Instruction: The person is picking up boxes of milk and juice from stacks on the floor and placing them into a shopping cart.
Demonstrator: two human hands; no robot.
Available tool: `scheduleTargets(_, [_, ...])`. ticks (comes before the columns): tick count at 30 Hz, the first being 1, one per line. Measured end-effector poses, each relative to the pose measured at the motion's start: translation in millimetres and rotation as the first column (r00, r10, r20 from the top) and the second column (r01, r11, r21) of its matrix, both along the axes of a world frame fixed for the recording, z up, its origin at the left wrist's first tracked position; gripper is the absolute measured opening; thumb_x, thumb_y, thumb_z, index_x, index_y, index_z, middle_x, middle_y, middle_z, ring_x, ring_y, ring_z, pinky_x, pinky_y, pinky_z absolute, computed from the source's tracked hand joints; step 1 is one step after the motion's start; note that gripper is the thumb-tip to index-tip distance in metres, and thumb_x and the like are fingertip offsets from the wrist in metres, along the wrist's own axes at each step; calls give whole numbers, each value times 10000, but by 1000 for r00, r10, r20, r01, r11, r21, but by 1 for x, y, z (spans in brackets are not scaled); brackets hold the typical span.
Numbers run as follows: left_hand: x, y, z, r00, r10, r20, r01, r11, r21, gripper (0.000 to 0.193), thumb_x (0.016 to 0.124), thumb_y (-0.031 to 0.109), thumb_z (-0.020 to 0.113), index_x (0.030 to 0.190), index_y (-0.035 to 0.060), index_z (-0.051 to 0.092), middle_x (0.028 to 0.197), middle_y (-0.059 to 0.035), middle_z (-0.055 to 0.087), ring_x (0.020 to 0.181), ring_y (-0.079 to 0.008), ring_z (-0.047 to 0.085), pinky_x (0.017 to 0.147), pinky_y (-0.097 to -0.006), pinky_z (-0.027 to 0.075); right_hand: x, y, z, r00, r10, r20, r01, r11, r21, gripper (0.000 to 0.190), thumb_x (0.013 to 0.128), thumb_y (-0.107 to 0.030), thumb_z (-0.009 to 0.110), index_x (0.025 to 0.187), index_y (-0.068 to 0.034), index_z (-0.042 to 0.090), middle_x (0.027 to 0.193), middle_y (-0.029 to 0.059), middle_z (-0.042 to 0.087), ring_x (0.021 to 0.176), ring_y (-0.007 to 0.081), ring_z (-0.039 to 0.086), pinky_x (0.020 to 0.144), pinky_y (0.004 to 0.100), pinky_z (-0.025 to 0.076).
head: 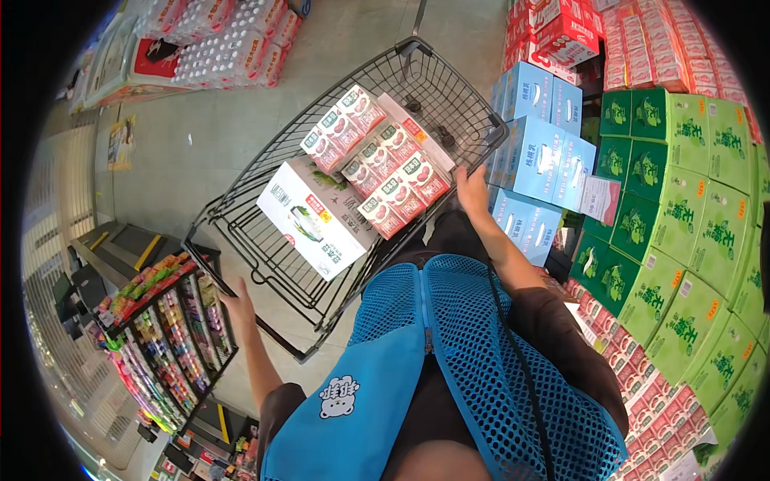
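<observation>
A dark wire shopping cart (264,135) stands in front of me, set at a slant. My left hand (239,302) is closed around its handle bar at the lower left. My right hand (472,185) rests at the cart's near side rim, beside the packs; its fingertips are partly hidden, so its grip is unclear. In the cart, shrink-wrapped packs of red and white drink cartons (394,207) sit in rows. A white carton box (316,225) with a vegetable picture lies next to them, towards the handle. A flat-lying box (421,135) shows behind the packs.
Blue boxes (535,156) are stacked close by the cart's right end, with green boxes (680,228) beyond. Red and white cartons (649,415) are piled at the lower right. Bottle packs (231,57) stand upper left, a snack rack (174,343) lower left. Grey floor (162,162) shows between.
</observation>
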State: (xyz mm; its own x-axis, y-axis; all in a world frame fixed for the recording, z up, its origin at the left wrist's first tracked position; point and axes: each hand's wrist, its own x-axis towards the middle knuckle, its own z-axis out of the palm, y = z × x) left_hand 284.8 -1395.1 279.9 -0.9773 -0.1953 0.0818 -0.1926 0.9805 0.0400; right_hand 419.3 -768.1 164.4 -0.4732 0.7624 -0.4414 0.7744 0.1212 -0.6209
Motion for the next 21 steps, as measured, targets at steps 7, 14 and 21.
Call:
scheduleTargets(7, [-1,31,-4,927,312,208,-374,742,556,527,973,426,585,1200,-39,484,862,-136,628,637,-269,621,626,-421,510,0,4,5,995,-26,95,22,999,41,575,920,-307,541,1330,49,355,1207,353,562,1083,500,582,929,552,460])
scheduleTargets(14, [-6,6,-27,941,318,114,-338,883,325,461,964,367,588,1116,-66,542,976,-246,640,861,-398,626,752,-493,480,-28,13,4,991,30,130,-33,999,22,532,928,-298,498,1291,70,376,1060,341,639,1006,491,621,890,542,485])
scheduleTargets(21, [-8,26,-33,942,324,86,-335,896,291,522,968,369,576,1209,-90,509,1152,-290,620,1073,-466,586,895,-503,459,-62,30,4,992,28,124,-41,993,108,505,940,-310,478,1267,62,379,1007,341,659,949,507,641,865,565,492])
